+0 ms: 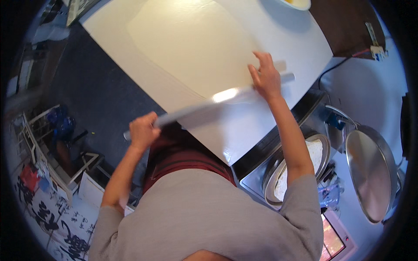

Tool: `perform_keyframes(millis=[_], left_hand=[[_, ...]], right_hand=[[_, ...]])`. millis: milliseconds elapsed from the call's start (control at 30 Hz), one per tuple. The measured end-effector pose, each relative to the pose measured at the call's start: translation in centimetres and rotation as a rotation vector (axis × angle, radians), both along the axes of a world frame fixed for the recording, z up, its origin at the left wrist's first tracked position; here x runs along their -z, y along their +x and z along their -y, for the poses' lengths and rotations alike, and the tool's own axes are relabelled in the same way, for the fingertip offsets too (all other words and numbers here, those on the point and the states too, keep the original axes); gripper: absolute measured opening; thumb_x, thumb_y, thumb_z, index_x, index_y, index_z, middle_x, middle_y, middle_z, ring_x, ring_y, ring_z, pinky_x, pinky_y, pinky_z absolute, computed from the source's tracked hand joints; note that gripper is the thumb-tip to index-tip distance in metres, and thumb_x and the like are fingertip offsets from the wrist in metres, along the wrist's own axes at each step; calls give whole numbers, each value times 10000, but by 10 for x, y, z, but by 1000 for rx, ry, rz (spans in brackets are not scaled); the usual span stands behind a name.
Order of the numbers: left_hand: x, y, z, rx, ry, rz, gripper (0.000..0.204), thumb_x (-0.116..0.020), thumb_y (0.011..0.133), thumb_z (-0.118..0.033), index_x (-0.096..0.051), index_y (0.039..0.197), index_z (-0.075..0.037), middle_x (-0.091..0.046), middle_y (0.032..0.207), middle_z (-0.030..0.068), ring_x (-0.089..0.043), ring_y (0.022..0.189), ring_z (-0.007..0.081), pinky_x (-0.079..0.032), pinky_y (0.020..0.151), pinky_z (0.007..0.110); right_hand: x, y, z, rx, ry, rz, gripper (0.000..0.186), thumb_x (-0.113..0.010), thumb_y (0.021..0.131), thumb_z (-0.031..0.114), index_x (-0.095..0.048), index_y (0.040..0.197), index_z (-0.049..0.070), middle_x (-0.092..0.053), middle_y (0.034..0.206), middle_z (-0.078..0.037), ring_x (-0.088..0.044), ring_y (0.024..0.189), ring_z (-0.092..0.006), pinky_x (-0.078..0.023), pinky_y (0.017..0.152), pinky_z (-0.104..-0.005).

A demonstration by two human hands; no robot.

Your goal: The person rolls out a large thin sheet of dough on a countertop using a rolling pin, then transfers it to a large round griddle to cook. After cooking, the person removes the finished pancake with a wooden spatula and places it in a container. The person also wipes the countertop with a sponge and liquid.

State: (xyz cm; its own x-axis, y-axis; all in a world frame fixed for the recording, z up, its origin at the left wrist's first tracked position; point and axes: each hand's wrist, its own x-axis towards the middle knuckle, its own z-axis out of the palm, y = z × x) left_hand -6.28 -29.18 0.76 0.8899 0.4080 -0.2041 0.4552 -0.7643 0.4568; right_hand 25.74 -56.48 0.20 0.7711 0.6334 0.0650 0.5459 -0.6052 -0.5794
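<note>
A broad, thin pale-yellow sheet of dough (187, 41) lies spread over the white tabletop (237, 130). Across its near side runs a long silvery rolling pin (191, 109), slanting from lower left to upper right. My left hand (144, 130) is wrapped round the pin close to its left end, beyond the table's edge. Near the other end, my right hand (266, 78) rests over the pin with its fingers stretched out and apart. The pin passes behind that hand, so I cannot see how the palm meets it.
A pale bowl (298, 3) stands at the far right of the table. At my right are a round pan (321, 140) with something white and flat in it, a large round metal lid or pan (370, 174), and a lit screen (332, 239). A metal rack (32, 143) stands left.
</note>
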Motion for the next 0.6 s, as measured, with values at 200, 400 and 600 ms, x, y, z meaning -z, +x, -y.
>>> perform_keyframes(millis=[200, 400, 600], left_hand=[[13, 28, -119, -138, 279, 69, 75, -650, 748, -165, -597, 746, -112, -644, 707, 145, -647, 702, 385, -486, 597, 487], [19, 38, -142, -101, 206, -3, 94, -673, 746, -178, -615, 750, -106, -664, 707, 148, -663, 704, 386, -510, 615, 483], [13, 36, -121, 12, 137, -121, 91, -678, 719, -160, -636, 733, -80, -665, 707, 193, -669, 706, 407, -541, 667, 512]], right_hand=[[16, 41, -177, -62, -91, 376, 517, -633, 894, 391, -461, 1325, 162, -378, 1380, -157, -521, 1123, -367, -522, 884, -473], [46, 56, -205, -206, -242, 510, 605, -433, 991, 375, -368, 1494, 46, -320, 1576, -177, -347, 1422, -367, -254, 1165, -521], [31, 28, -142, -195, -458, 405, 525, -430, 1009, 418, -431, 1470, 167, -261, 1614, -127, -229, 1492, -326, -200, 1202, -503]])
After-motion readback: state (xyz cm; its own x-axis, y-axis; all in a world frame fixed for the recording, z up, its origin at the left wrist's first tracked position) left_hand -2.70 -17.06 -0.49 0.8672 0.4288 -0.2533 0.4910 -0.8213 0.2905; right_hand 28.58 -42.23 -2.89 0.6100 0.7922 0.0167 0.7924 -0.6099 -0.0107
